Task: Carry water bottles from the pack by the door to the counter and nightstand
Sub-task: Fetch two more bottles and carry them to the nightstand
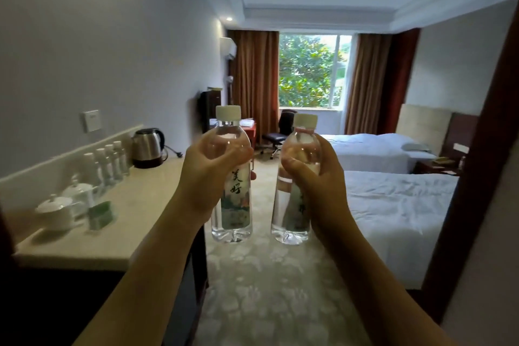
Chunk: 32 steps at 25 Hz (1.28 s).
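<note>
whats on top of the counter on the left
On the counter stand a row of water bottles, an electric kettle, white lidded cups and a green packet. The near right edge is hidden behind the left forearm.

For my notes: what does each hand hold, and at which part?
Each holds one upright water bottle by its upper body, below the cap: left hand the left bottle, right hand the right bottle.

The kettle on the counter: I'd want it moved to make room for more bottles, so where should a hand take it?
By the black handle arching on the kettle's right side, coming in from the room side. The steel body is smooth and round, and the row of bottles crowds its left. Both hands are full now, and its cord trails right.
</note>
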Each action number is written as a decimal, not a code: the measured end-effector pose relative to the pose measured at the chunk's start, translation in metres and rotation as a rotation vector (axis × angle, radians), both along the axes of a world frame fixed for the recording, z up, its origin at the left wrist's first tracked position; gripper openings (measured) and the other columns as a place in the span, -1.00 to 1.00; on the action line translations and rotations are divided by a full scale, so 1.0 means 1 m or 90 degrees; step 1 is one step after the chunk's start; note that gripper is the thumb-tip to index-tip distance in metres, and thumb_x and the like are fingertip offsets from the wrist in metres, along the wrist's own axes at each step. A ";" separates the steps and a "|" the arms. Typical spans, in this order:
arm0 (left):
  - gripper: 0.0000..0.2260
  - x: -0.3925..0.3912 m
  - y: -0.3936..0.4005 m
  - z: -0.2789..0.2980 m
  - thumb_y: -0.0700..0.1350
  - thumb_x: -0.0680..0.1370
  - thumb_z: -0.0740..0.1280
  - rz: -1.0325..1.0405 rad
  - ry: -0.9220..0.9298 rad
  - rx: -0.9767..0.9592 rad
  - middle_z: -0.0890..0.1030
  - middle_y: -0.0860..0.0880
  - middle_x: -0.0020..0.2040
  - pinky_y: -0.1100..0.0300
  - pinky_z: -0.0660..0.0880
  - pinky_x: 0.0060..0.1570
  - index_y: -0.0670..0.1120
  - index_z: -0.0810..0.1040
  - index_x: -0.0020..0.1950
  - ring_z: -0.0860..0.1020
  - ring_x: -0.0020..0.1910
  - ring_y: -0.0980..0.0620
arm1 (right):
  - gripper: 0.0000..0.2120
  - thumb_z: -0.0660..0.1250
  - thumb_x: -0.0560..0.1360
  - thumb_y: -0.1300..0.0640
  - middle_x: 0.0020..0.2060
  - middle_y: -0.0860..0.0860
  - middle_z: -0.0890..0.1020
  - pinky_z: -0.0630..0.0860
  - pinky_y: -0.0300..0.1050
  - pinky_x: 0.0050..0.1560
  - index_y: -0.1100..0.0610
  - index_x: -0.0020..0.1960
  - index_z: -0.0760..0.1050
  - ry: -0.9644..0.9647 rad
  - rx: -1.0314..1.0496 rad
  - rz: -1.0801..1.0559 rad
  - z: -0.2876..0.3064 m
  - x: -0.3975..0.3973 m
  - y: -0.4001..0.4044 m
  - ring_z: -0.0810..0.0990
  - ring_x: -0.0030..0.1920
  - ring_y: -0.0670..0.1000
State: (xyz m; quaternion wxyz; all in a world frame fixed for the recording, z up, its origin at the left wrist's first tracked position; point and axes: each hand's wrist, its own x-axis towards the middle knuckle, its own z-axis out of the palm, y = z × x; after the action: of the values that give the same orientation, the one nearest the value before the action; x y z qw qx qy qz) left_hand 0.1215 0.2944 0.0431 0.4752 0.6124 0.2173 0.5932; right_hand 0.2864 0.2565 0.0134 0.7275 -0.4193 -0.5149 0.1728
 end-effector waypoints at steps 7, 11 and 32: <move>-0.76 0.078 0.176 0.016 -0.17 0.35 0.39 -0.076 0.013 0.005 0.60 -0.16 -0.18 0.18 0.57 -0.37 -0.12 0.59 0.01 0.62 -0.35 0.00 | -0.69 0.43 0.35 0.15 -0.08 0.16 0.65 0.66 -0.09 -0.20 0.23 0.05 0.53 0.008 0.025 -0.048 0.015 0.078 0.145 0.68 -0.08 0.11; -0.81 0.133 0.267 0.001 -0.19 0.34 0.40 -0.098 0.015 -0.010 0.60 -0.07 -0.24 0.20 0.57 -0.37 -0.07 0.60 -0.05 0.63 -0.35 0.04 | -0.84 0.46 0.41 0.26 -0.23 -0.03 0.65 0.59 -0.23 -0.35 0.12 -0.05 0.55 0.047 0.025 -0.037 0.002 0.134 0.225 0.66 -0.30 -0.12; -0.83 0.412 0.804 -0.011 -0.25 0.43 0.42 -0.059 0.026 0.036 0.61 -0.12 -0.17 0.24 0.57 -0.35 -0.07 0.57 -0.02 0.62 -0.28 -0.02 | -0.77 0.49 0.35 0.20 -0.15 -0.01 0.65 0.65 -0.09 -0.32 -0.01 -0.05 0.57 0.025 -0.013 -0.053 -0.007 0.416 0.770 0.67 -0.23 -0.07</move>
State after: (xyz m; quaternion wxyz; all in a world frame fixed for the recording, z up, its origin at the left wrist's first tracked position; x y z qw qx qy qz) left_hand 0.5330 1.0985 0.0319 0.4804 0.6470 0.1815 0.5636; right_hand 0.7022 1.0265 0.0060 0.7397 -0.4445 -0.4805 0.1560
